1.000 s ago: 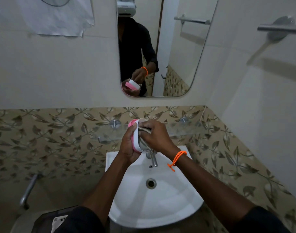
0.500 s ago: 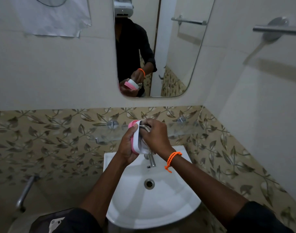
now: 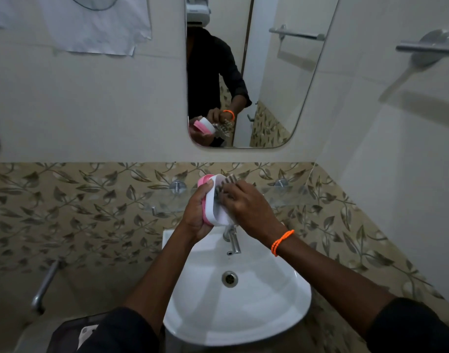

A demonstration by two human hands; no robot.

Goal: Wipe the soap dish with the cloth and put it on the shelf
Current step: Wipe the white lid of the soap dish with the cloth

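A pink and white soap dish [image 3: 212,200] is held on edge above the tap, in front of the glass shelf [image 3: 289,197]. My left hand [image 3: 196,214] grips its pink underside, thumb on the top rim. My right hand [image 3: 246,206] presses a grey patterned cloth [image 3: 224,186] into the dish's white inside, fingers curled over the cloth. Most of the cloth is hidden under that hand. The mirror [image 3: 266,80] shows the same hold from the other side.
The white basin [image 3: 243,301] with its chrome tap [image 3: 232,240] lies just below my hands. The shelf hangs on two metal pegs against the leaf-patterned tiles. A towel bar [image 3: 427,48] juts from the right wall, and a grab rail [image 3: 44,286] is low left.
The cloth in my right hand has shifted up inside the dish, so more of it shows above the rim. My left hand keeps the dish in place.
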